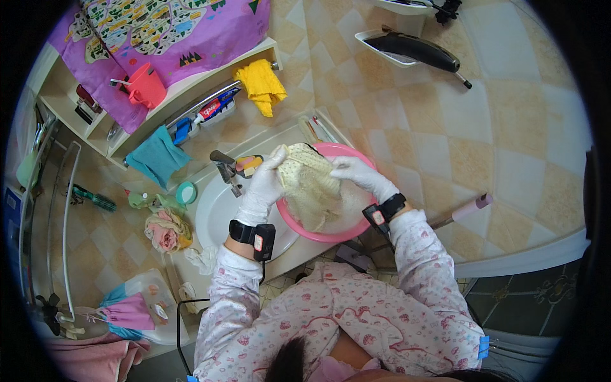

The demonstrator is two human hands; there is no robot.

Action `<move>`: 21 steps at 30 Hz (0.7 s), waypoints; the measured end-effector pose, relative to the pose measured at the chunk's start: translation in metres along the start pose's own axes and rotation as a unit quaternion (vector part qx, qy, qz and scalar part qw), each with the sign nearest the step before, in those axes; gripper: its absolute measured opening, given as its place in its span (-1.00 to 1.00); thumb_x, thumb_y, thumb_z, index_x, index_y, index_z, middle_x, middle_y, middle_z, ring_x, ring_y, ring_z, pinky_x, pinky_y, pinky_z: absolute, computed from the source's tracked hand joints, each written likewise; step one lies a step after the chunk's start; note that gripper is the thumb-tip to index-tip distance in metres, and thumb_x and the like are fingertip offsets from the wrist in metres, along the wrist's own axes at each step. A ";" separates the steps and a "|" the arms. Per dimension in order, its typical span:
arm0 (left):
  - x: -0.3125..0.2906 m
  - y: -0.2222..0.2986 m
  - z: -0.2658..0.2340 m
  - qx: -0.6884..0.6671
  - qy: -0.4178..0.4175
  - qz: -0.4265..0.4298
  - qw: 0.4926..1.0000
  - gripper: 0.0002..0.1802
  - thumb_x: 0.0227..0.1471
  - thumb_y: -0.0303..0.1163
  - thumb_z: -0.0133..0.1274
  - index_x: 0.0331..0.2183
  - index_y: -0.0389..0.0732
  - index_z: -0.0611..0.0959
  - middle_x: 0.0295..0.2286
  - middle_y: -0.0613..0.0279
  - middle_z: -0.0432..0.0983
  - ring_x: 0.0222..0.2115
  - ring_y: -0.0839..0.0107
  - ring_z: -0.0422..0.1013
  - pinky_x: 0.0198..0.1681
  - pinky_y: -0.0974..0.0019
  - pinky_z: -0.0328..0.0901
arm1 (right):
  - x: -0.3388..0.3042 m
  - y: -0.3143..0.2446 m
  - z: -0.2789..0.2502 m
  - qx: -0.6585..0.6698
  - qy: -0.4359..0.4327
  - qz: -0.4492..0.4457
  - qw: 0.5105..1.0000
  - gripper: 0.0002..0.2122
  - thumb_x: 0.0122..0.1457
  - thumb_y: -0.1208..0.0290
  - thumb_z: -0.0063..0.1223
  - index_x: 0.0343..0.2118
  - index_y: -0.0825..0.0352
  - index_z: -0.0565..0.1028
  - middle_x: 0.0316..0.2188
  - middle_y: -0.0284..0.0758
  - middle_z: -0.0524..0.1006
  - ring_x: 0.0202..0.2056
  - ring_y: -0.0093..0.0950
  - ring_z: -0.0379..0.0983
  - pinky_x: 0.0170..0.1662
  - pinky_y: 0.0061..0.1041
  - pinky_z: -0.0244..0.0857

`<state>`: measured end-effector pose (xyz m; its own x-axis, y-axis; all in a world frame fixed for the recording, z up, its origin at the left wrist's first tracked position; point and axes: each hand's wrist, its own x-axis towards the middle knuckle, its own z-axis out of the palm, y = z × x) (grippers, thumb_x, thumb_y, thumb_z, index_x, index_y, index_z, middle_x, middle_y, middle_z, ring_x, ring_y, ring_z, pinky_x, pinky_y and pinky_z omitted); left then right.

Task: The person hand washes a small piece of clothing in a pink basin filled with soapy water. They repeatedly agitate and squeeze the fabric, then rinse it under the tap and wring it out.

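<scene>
White lettering [209, 112] on a red-and-blue package [222, 100], labels [258, 243] on black wrist devices [268, 236], apparently illegible

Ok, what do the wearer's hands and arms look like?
Left hand and right hand wear white gloves. Each wrist has a black strap with a boxy black module, pale label and dark cable. White sleeves, small pink-red print.

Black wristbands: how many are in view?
2: one wristband at the left hand, the other wristband at the right hand, each between white glove and sleeve. Neither is hidden.
</scene>
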<state>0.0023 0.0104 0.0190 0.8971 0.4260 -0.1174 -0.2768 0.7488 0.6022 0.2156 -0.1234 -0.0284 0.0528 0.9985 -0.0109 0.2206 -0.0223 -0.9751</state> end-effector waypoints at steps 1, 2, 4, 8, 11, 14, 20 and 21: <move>-0.001 0.003 -0.003 -0.019 0.000 0.000 1.000 -0.64 0.13 -0.29 -0.07 -0.05 -0.20 0.39 -0.11 0.16 0.39 -0.09 0.27 0.36 -0.02 0.16 0.29 | -0.003 0.003 0.002 0.154 0.045 -0.007 0.987 -0.77 0.11 0.36 0.05 -0.20 0.33 0.40 -0.36 -0.38 0.48 -0.24 -0.63 0.36 -0.13 -0.59 0.23; -0.003 0.003 -0.006 -0.037 -0.007 0.000 0.999 -0.64 0.12 -0.30 -0.07 -0.05 -0.20 0.39 -0.12 0.16 0.39 -0.09 0.26 0.36 -0.03 0.17 0.29 | -0.005 0.003 0.003 0.305 0.112 0.023 0.945 -0.77 0.11 0.38 0.05 -0.19 0.34 0.39 -0.37 -0.39 0.48 -0.25 -0.64 0.35 -0.14 -0.59 0.23; -0.003 0.001 -0.006 -0.050 0.005 0.018 0.999 -0.63 0.13 -0.31 -0.07 -0.03 -0.19 0.37 -0.11 0.17 0.38 -0.07 0.26 0.34 -0.02 0.18 0.28 | -0.005 -0.005 0.007 0.346 0.117 -0.073 0.928 -0.79 0.12 0.41 0.04 -0.21 0.35 0.39 -0.40 -0.43 0.47 -0.30 -0.67 0.35 -0.17 -0.63 0.23; -0.001 -0.017 -0.001 -0.007 0.034 0.069 0.997 -0.69 0.16 -0.29 -0.11 -0.08 -0.18 0.41 -0.14 0.20 0.39 -0.09 0.30 0.35 -0.03 0.22 0.29 | -0.003 -0.037 0.027 0.230 0.209 -0.123 0.943 -0.88 0.16 0.44 -0.02 -0.28 0.34 0.41 -0.46 -0.51 0.44 -0.41 -0.70 0.34 -0.26 -0.68 0.25; 0.013 -0.035 0.007 0.003 0.026 0.072 0.997 -0.72 0.17 -0.26 -0.12 -0.13 -0.19 0.44 -0.19 0.22 0.42 -0.15 0.36 0.37 -0.07 0.28 0.30 | 0.005 -0.054 0.055 0.047 0.214 -0.116 0.969 -0.90 0.13 0.44 0.00 -0.31 0.30 0.45 -0.43 -0.46 0.50 -0.51 -0.61 0.40 -0.42 -0.62 0.31; 0.026 -0.040 0.016 -0.063 -0.125 -0.012 0.990 -0.65 0.20 -0.15 -0.20 -0.19 -0.23 0.48 -0.26 0.24 0.46 -0.24 0.46 0.39 -0.11 0.34 0.31 | 0.016 -0.057 0.074 -0.425 0.194 -0.239 0.852 -0.88 0.04 0.40 0.08 -0.40 0.31 0.47 -0.51 -0.34 0.49 -0.54 -0.45 0.46 -0.51 -0.51 0.33; 0.024 -0.055 0.026 0.069 0.199 -0.016 0.977 -0.59 0.21 -0.09 -0.28 -0.21 -0.21 0.49 -0.30 0.22 0.48 -0.29 0.39 0.41 -0.18 0.28 0.32 | 0.035 -0.058 0.071 -0.510 0.244 -0.335 0.753 -0.90 -0.03 0.37 0.01 -0.41 0.18 0.48 -0.59 -0.34 0.41 -0.62 -0.39 0.42 -0.63 -0.43 0.28; 0.026 -0.056 0.020 0.069 0.181 -0.032 0.981 -0.59 0.21 -0.09 -0.28 -0.20 -0.21 0.49 -0.29 0.22 0.48 -0.29 0.38 0.41 -0.18 0.28 0.32 | 0.036 -0.058 0.072 -0.525 0.174 -0.359 0.752 -0.88 -0.03 0.37 -0.01 -0.38 0.15 0.48 -0.57 -0.35 0.42 -0.60 -0.39 0.44 -0.63 -0.42 0.30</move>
<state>0.0477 -0.0311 -0.0023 0.7229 0.5520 -0.4156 -0.1524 0.7141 0.6832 0.1350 -0.0825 0.0118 -0.2354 0.7021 0.6721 0.9514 0.3076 0.0119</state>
